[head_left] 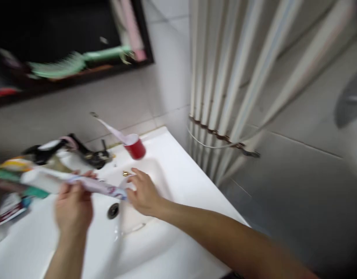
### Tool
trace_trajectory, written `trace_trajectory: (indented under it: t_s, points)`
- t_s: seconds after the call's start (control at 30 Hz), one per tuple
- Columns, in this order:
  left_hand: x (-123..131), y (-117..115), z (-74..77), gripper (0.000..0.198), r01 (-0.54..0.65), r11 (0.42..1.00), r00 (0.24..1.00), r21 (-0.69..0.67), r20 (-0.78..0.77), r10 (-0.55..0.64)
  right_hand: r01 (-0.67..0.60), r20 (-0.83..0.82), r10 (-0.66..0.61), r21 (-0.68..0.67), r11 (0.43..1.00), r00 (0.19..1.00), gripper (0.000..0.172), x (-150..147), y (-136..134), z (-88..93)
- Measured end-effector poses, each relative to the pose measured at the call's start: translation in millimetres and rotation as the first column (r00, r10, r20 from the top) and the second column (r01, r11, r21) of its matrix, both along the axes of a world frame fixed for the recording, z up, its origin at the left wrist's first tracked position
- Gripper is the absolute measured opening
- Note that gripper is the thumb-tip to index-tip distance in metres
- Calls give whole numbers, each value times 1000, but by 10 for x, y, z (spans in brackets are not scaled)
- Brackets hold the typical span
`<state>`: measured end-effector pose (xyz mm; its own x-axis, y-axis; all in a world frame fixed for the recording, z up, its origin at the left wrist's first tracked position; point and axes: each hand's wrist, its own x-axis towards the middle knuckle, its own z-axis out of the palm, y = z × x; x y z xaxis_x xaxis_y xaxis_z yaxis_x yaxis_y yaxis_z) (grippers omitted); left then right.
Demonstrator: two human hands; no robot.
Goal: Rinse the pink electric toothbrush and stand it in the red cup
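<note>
1. A row of pale vertical pipes (pixel 225 77) is running down the grey tiled wall on the right, smeared by camera motion.
2. A white ceramic sink (pixel 178 170) is lying under both arms.
3. A dark-framed shelf (pixel 50 31) is hanging upper left, carrying a pale green plastic comb (pixel 62 66).
4. A white plastic tube with pink and blue print (pixel 100 186) is lying crosswise in the air over the basin.
5. The left hand (pixel 74 209) is gripping the tube from below, its fingers (pixel 79 182) curling closed around the middle.
6. The right hand (pixel 143 193) is reaching to the tube's narrow end, fingers half curled and touching it. Blur is hiding whether they are pinching it.
7. A black metal tap (pixel 91 155) is standing on the back rim.
8. A red plastic cup (pixel 136 147) is sitting just beyond the right hand, holding a pale toothbrush (pixel 111 130) that is leaning left.
9. A dark round drain hole (pixel 113 210) is showing just beneath the tube.
</note>
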<state>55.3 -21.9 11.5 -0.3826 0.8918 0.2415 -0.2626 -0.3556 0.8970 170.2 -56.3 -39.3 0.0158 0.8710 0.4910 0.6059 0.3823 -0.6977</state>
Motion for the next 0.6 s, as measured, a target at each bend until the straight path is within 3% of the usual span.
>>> trace_trajectory:
  t_s: [0.1, 0.2, 0.37, 0.5, 0.6]
  points:
    - [-103, -15, -10, 13, 326, 943, 937, -66, 157, -313, -179, -159, 165, -78, 981, 973, 27, -88, -89, 132]
    - [-103, 41, -95, 21, 499, 861, 848, -96, 257, -463, -363, -352, 245, -322, 875, 903, 23, -189, -171, 181]
    - [-215, 129, -148, 13, 495, 860, 834, -123, 344, -431, -455, -531, 164, -480, 750, 831, 21, -275, -255, 180]
    - [-269, 138, -119, 9, 534, 831, 805, -159, 398, -441, -641, -732, 129, -479, 600, 668, 25, -276, -270, 184]
    - [-255, 133, -102, 8, 557, 815, 784, -159, 422, -454, -670, -766, 112, -470, 574, 633, 26, -289, -270, 157]
